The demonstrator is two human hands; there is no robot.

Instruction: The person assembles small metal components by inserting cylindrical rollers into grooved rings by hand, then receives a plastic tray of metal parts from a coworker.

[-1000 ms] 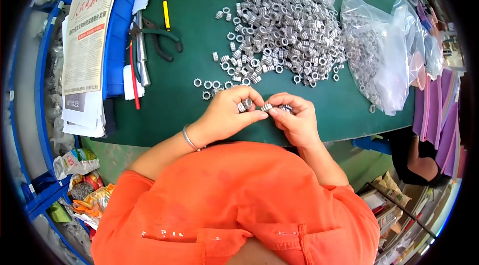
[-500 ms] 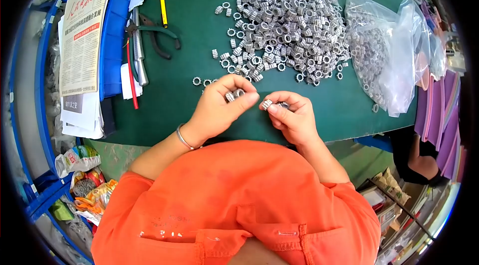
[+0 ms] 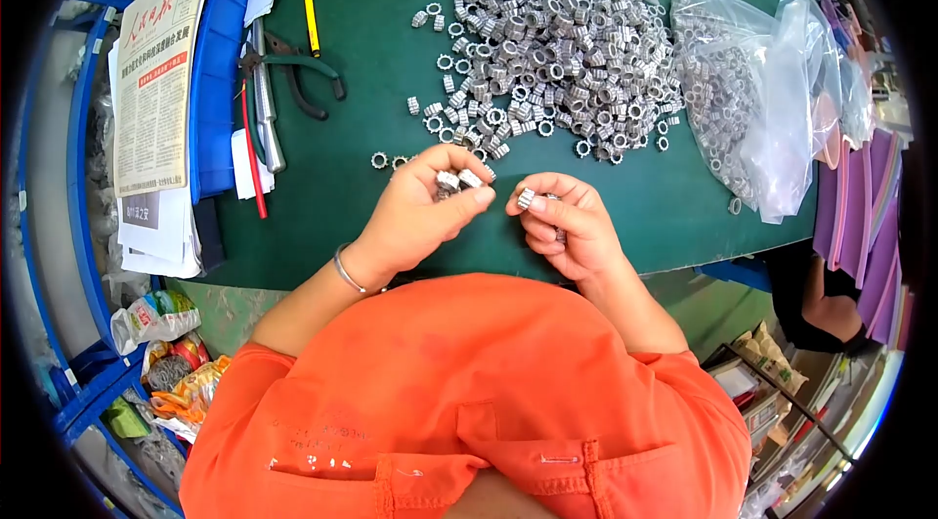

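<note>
Over the green table's near part, my left hand (image 3: 420, 206) is closed on a few small grey metal rings (image 3: 457, 181), held between curled fingers and thumb. Just to its right, my right hand (image 3: 572, 221) pinches one toothed metal ring (image 3: 526, 197) between thumb and forefinger, with more metal partly hidden in its curled fingers. The two hands are apart. Beyond them lies a large heap of the same rings (image 3: 567, 50), with loose ones (image 3: 379, 160) at its left edge.
Green-handled pliers (image 3: 303, 64), a yellow-and-black pen (image 3: 311, 16) and a red stick (image 3: 252, 152) lie left. A newspaper (image 3: 156, 79) rests by a blue bin (image 3: 217, 79). A clear bag of rings (image 3: 723, 79) lies right. A person's arm (image 3: 831, 309) shows at far right.
My hands have moved apart. The ring in my right fingertips has tilted, and the rings in my left hand show more clearly. The view has shifted slightly.
</note>
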